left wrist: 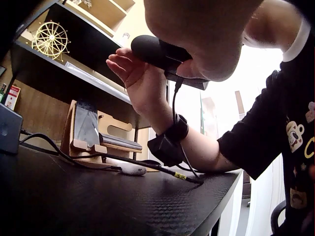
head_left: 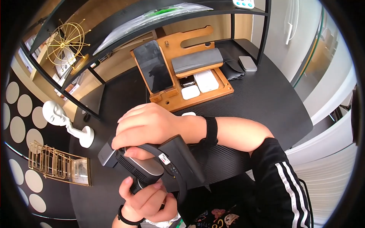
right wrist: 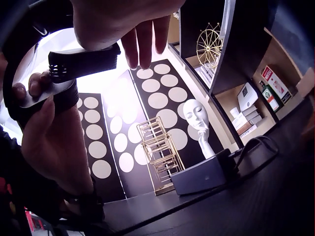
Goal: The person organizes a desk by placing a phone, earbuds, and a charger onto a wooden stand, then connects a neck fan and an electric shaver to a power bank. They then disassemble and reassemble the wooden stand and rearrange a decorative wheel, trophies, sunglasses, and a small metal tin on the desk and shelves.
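Observation:
A black and silver device (head_left: 146,167) with vents and a curved black strap (head_left: 182,178) is between the two hands above the desk. My left hand (head_left: 150,201) grips its lower end with curled fingers; in the right wrist view the left hand (right wrist: 49,142) is around its rounded silver part. Across the top lies my right hand (head_left: 150,125), thumb against the device and the other fingers extended past it. In the left wrist view, the right hand (left wrist: 142,81) is behind a black rounded part (left wrist: 152,51). The hands partly hide the device.
A wooden stand (head_left: 205,95) holding a phone (head_left: 154,66) and a grey case (head_left: 197,60) is at the back. On the left are a white face sculpture (head_left: 55,114) and a gold rack (head_left: 57,163). A dark box (right wrist: 202,177) and cables (left wrist: 142,161) lie on the desk.

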`<state>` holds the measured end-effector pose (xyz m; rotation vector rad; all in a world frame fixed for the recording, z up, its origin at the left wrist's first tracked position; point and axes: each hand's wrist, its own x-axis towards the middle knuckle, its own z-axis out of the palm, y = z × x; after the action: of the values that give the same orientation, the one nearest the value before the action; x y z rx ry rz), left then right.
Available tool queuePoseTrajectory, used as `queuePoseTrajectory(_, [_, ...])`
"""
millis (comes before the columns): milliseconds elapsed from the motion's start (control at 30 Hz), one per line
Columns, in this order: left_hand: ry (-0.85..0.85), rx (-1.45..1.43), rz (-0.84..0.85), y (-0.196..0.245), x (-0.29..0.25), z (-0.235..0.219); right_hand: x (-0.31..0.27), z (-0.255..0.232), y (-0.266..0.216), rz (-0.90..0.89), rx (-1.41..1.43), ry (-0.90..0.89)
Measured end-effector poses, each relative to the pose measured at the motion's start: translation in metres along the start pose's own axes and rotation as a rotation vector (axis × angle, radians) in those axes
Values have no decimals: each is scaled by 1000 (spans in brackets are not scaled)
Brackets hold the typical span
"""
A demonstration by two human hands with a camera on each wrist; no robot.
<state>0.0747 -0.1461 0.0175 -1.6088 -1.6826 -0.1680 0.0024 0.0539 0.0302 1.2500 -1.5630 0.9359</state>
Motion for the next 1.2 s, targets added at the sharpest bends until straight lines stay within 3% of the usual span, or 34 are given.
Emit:
queuePoseTrajectory(33, [-9, 0, -58, 0, 0, -2, 0, 3, 1, 27, 3, 13])
queuePoseTrajectory(233, [-14, -77, -41, -3, 7, 0, -3, 8, 1, 85, 20, 50])
queuePoseTrajectory(300, [-5, -305, -257, -10, 11, -7, -3, 10, 3, 191, 1, 45])
queuePoseTrajectory(333, [19, -404, -447, -13, 8, -8, -6, 12, 6, 261, 23, 26])
queuePoseTrajectory(367, [297, -661, -462, -18, 11, -4, -8, 13, 5, 345, 78, 35])
queuePoseTrajectory(433, [570, -766, -902, -15, 15, -4, -9, 17, 1, 568, 277, 57])
queuePoseTrajectory(500, [667, -1130, -1153, -37, 15, -11, -8, 21, -2, 724, 379, 7])
queuePoseTrajectory(533, [758, -1502, -1159, -46, 11, -14, -6, 22, -3, 889, 524, -42])
queuePoseTrajectory(567, [832, -1656, -1267, -54, 5, -14, -5, 22, -4, 1054, 666, -97])
queuePoseTrajectory(600, [842, -1756, -1283, -61, -2, -12, -4, 20, -4, 1049, 679, -109])
queuePoseTrajectory(633, [849, -1858, -1297, -66, -8, -9, -3, 18, -4, 1158, 820, -127])
queuePoseTrajectory(700, [878, -1760, -1365, -65, -8, -5, -2, 18, -3, 1337, 1056, -119])
queuePoseTrajectory(900, [922, -1778, -1390, -64, -2, -4, -4, 19, -1, 1373, 1020, -109])
queuePoseTrajectory(1100, [938, -1782, -1345, -62, -4, -5, -5, 23, -3, 1211, 980, -122])
queuePoseTrajectory(1167, [998, -1764, -1353, -62, 0, -3, -5, 26, -8, 1070, 1078, 24])
queuePoseTrajectory(1200, [1002, -1766, -1351, -63, 1, -3, -5, 26, -8, 1064, 1056, -26])
